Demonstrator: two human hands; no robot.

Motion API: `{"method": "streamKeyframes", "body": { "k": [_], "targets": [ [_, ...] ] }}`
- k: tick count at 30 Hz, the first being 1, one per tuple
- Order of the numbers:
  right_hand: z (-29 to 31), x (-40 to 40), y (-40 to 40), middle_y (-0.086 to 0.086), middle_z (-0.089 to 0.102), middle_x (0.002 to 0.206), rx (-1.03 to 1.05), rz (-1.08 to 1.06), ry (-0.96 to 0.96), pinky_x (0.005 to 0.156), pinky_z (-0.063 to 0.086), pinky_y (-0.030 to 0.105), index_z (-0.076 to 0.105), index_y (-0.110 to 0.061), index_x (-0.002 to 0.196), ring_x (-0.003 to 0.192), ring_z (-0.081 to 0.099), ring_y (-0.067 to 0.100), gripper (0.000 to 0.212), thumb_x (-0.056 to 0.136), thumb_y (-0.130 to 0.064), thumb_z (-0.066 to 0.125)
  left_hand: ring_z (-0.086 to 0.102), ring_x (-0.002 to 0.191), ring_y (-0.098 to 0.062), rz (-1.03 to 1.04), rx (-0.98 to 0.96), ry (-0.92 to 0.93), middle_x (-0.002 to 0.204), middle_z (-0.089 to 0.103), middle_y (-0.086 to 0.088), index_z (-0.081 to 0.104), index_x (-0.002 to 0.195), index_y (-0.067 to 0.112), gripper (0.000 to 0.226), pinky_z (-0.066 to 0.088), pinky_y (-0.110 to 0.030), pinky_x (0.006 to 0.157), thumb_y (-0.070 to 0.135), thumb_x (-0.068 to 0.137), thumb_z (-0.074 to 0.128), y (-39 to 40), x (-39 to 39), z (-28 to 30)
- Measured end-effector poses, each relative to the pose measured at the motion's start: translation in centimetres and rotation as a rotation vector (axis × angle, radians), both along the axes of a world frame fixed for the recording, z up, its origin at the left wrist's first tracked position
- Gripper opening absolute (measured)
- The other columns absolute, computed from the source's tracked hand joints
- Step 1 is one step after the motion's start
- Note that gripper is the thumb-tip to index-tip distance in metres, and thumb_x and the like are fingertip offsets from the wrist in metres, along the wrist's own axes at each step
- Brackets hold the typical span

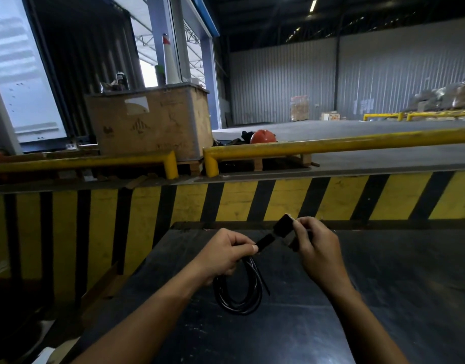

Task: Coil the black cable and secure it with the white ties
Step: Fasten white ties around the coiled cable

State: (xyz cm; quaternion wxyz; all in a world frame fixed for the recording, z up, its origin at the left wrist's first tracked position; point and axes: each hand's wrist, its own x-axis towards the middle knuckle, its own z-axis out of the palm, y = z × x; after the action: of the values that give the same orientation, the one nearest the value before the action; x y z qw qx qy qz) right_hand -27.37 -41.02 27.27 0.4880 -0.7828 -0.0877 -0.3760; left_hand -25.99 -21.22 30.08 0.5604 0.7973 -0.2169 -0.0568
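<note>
Dim warehouse interior; daylight glares through the tall open doorway (147, 72) at far left, overexposed. Ceiling strip lights (313, 3) glow weakly at far right. The dark glossy counter (384, 298) carries faint sheen. Wide-angle bending curves the yellow steel rail (357, 143); edges soften.

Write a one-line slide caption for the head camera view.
Left hand holds a coiled black cable above a dark table while the right hand pulls a black strap.

Bare tabletop (384, 298); striped barrier (252, 200) beyond
</note>
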Motion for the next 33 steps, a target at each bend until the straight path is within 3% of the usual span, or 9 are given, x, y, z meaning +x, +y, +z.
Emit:
{"method": "streamKeyframes", "body": {
  "k": [8,14,17,19,21,25,27,29,33],
  "targets": [
    [1.0,-0.8,0.8,-0.007,0.056,0.085,-0.388,-0.056,-0.127,0.061,0.055,0.027,0.063,-0.013,0.094,0.07,0.058,0.009,0.009,0.091,-0.017,0.055,0.032,0.033,-0.006,0.081,-0.246,-0.098,0.047,0.055,0.008,0.071,0.096,0.015,0.012,0.023,-0.016,0.032,0.013,0.086,0.063,-0.1,0.3,0.5],
    [1.2,-2.0,2.1,-0.005,0.066,0.076,-0.313,0.168,-0.103,0.055,0.049,0.017,0.065,-0.019,0.089,0.064,0.059,0.004,0.008,0.091,-0.019,0.058,0.043,0.037,-0.007,0.117,-0.338,-0.119,0.051,0.06,0.005,0.074,0.088,0.018,0.013,0.032,-0.017,0.033,0.012,0.087,0.062,-0.8,-0.1,0.6],
    [1.4,-2.4,2.3,0.001,0.061,0.065,-0.124,0.335,0.003,0.051,0.045,0.028,0.059,-0.024,0.084,0.055,0.053,0.011,0.014,0.095,-0.022,0.052,0.064,0.064,-0.027,0.141,-0.362,-0.152,0.071,0.071,-0.015,0.074,0.084,0.007,0.016,0.052,-0.033,0.058,0.015,0.088,0.061,-1.1,-0.3,0.6],
    [1.4,-2.5,2.4,0.01,0.062,0.072,-0.059,0.377,0.047,0.058,0.048,0.045,0.058,-0.023,0.084,0.065,0.057,0.027,0.015,0.096,-0.023,0.048,0.059,0.073,-0.035,0.143,-0.373,-0.152,0.083,0.066,-0.036,0.072,0.084,0.0,0.021,0.046,-0.045,0.068,0.017,0.088,0.06,-1.3,-0.3,0.4],
    [1.4,-2.6,2.3,0.012,0.062,0.075,-0.042,0.389,0.06,0.061,0.047,0.05,0.058,-0.022,0.085,0.07,0.058,0.031,0.015,0.096,-0.023,0.047,0.055,0.074,-0.036,0.146,-0.373,-0.146,0.088,0.061,-0.042,0.07,0.084,-0.003,0.024,0.042,-0.049,0.07,0.018,0.089,0.06,-1.6,-0.4,0.3],
    [1.4,-2.7,2.3,0.009,0.064,0.076,-0.042,0.389,0.057,0.057,0.048,0.042,0.058,-0.028,0.087,0.067,0.06,0.024,0.01,0.095,-0.028,0.051,0.064,0.073,-0.03,0.155,-0.336,-0.191,0.084,0.069,-0.028,0.071,0.087,0.0,0.024,0.051,-0.043,0.07,0.019,0.091,0.057,-2.0,-0.3,0.0],
    [1.4,-2.8,2.1,0.001,0.066,0.075,-0.094,0.409,0.067,0.054,0.049,0.028,0.057,-0.028,0.094,0.065,0.062,0.012,0.004,0.091,-0.03,0.058,0.066,0.076,-0.026,0.156,-0.342,-0.186,0.085,0.071,-0.021,0.072,0.09,0.005,0.021,0.054,-0.037,0.068,0.019,0.092,0.056,-2.1,-0.2,-0.2],
    [1.3,-2.9,1.8,-0.008,0.068,0.084,-0.161,0.444,0.11,0.06,0.051,0.017,0.055,-0.027,0.104,0.076,0.066,0.004,0.022,0.085,-0.026,0.067,0.069,0.079,-0.021,0.169,-0.361,-0.17,0.084,0.074,-0.012,0.073,0.092,0.012,0.017,0.056,-0.03,0.069,0.016,0.091,0.057,-2.2,-0.1,-0.3],
    [1.3,-2.9,1.6,-0.013,0.065,0.102,-0.32,0.368,0.18,0.075,0.054,0.016,0.048,-0.036,0.11,0.095,0.061,-0.003,0.043,0.077,-0.02,0.07,0.07,0.077,-0.017,0.235,-0.353,-0.144,0.078,0.074,-0.004,0.074,0.083,0.019,0.016,0.058,-0.028,0.068,0.014,0.088,0.061,-2.5,0.2,-0.7]
  ]
}}
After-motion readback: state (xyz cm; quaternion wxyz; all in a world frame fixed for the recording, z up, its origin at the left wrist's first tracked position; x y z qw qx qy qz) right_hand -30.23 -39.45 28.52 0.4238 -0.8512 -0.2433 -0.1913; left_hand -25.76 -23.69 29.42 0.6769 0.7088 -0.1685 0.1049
